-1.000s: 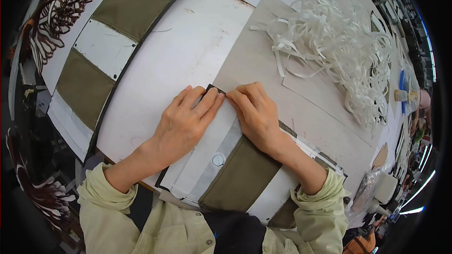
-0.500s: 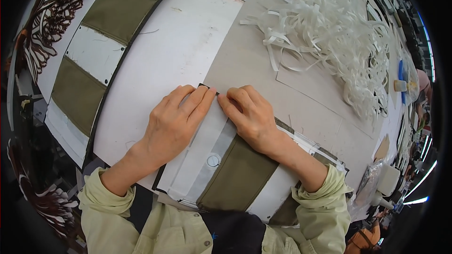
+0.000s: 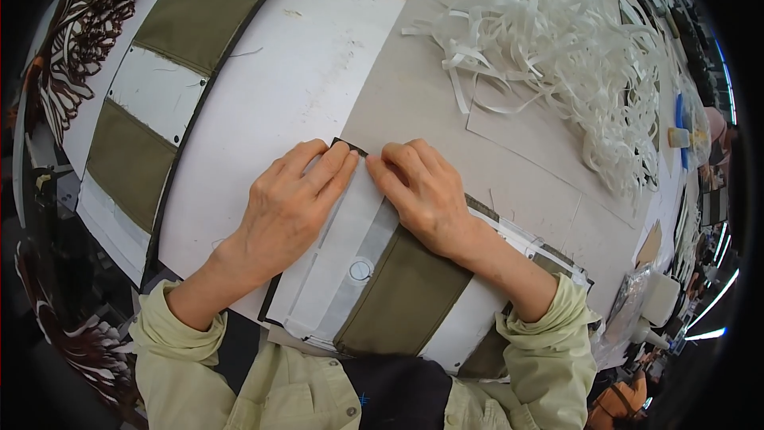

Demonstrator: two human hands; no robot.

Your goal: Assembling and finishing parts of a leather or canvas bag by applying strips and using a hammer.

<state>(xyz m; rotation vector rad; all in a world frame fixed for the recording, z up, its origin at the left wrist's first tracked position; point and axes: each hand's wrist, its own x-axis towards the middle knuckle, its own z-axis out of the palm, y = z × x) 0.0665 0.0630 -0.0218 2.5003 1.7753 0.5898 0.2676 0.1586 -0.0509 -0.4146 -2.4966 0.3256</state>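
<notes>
A flat panel (image 3: 446, 338) of white sheet and olive fabric pieces lies in front of me, with black edging along its left side and far corner. A round white disc (image 3: 360, 270) sits on its pale grey strip. My left hand (image 3: 290, 211) is closed over the far left corner, fingertips pressed at the black edging (image 3: 348, 146). Just to the right, my right hand (image 3: 426, 199) pinches the far edge with thumb and bent fingers. The fingertips partly hide what they grip. Both forearms rest over or just above the panel.
A second panel of olive and white pieces (image 3: 135, 155) with black edging lies at the left. A tangled heap of white ribbon strips (image 3: 557, 56) covers the far right, on grey board (image 3: 390, 87). Brown-and-white patterned fabric (image 3: 91, 28) hangs at the far left. Clear plastic bags (image 3: 625, 306) lie at right.
My left fingertips have drawn slightly left, so more of the black corner shows and the gap between my hands is wider. The right hand has hardly moved.
</notes>
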